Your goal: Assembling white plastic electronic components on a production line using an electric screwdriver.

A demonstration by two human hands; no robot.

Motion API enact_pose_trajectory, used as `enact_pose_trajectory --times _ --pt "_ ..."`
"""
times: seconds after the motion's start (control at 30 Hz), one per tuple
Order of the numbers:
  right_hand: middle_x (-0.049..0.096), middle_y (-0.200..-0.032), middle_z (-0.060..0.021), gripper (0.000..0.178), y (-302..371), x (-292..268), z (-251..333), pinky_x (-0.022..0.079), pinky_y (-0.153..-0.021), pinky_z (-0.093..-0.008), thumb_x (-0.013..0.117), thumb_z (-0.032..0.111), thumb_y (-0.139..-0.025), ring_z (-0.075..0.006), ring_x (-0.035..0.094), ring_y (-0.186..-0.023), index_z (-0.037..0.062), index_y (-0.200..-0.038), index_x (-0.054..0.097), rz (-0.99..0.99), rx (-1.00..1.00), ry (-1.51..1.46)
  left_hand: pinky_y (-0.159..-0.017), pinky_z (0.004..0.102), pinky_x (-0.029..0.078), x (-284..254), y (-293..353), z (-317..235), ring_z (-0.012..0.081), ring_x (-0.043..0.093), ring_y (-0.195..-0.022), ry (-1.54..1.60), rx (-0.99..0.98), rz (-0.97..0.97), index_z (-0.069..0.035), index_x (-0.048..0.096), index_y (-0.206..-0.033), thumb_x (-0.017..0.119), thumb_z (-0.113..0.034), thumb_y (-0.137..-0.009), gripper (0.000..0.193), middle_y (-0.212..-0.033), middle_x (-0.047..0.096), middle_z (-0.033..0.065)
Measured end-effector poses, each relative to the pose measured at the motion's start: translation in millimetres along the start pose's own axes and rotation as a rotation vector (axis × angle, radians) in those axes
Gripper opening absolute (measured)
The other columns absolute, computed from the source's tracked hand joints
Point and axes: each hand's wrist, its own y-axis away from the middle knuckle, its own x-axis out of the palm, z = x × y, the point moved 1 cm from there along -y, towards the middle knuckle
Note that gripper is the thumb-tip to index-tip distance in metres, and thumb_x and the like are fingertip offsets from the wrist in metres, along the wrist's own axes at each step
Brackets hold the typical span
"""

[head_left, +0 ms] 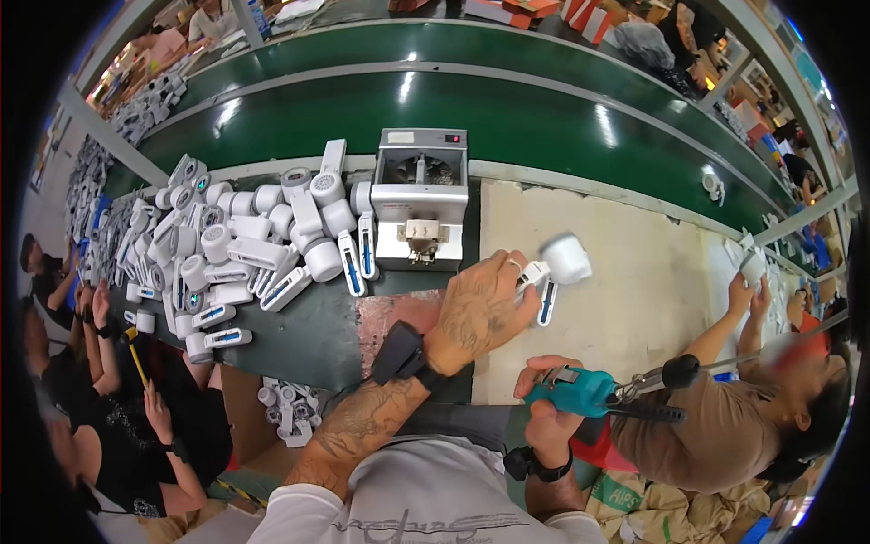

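My left hand (485, 304) reaches over the pale board and is closed on a white plastic device (566, 259) with a round cup-like head and a slim handle with a blue strip inside. The device's head is slightly blurred, and my fingers cover part of its handle. Lower and to the right, my right hand (549, 426) is wrapped round a teal electric screwdriver (580, 392), which is attached to a metal hook and cable. The screwdriver is apart from the device. Behind my left hand stands a grey metal screw feeder (421, 204).
Many similar white devices (245, 249) lie heaped left of the feeder. A green conveyor belt (526, 118) runs behind the bench. A cardboard box (249, 417) of white parts stands below left. Co-workers are on both sides; one person (716, 408) at right handles a white part.
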Motion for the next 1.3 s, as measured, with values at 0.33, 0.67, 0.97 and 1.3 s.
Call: enact_pose_trajectory --times 0.33,0.67,0.97,1.3 --pt "0.057 -0.079 -0.0065 0.069 -38.2 35.0 0.0 0.046 -0.064 -0.0290 0.066 0.058 -0.087 -0.0153 0.057 -0.071 -0.0036 -0.115 0.053 0.027 0.095 -0.063 -0.071 0.0436 0.053 -76.3 58.2 64.7 0.0330 0.064 -0.084 -0.093 0.194 -0.005 -0.005 0.062 -0.099 0.069 -0.020 -0.078 0.027 -0.090 0.063 0.0113" --pt "0.050 -0.071 -0.0047 0.067 -150.5 118.7 -23.2 0.042 -0.058 -0.0299 0.065 0.060 -0.087 -0.0163 0.051 -0.063 -0.0028 -0.108 0.054 0.023 -0.101 -0.142 -0.089 0.0395 0.044 -86.0 71.9 87.4 0.0261 0.054 -0.103 -0.265 0.271 0.062 -0.011 0.065 -0.116 0.063 -0.028 -0.090 0.031 -0.107 0.061 0.0050" --pt "0.054 -0.072 -0.0059 0.058 -172.6 151.5 -63.7 0.045 -0.057 -0.0302 0.069 0.052 -0.088 -0.0166 0.054 -0.062 -0.0025 -0.101 0.054 0.153 -0.205 -0.020 -0.093 0.0400 0.042 -80.1 81.8 105.1 0.0251 0.053 -0.104 -0.199 0.251 0.078 -0.012 0.062 -0.124 0.061 -0.037 -0.092 0.041 -0.109 0.059 0.0065" --pt "0.052 -0.069 -0.0061 0.064 -138.9 137.0 -47.5 0.044 -0.056 -0.0301 0.070 0.057 -0.085 -0.0172 0.053 -0.060 -0.0023 -0.102 0.053 0.062 -0.059 -0.025 -0.094 0.0410 0.041 -75.2 81.7 111.7 0.0251 0.052 -0.105 -0.208 0.222 0.057 -0.010 0.062 -0.122 0.060 -0.038 -0.091 0.042 -0.110 0.060 0.0066"
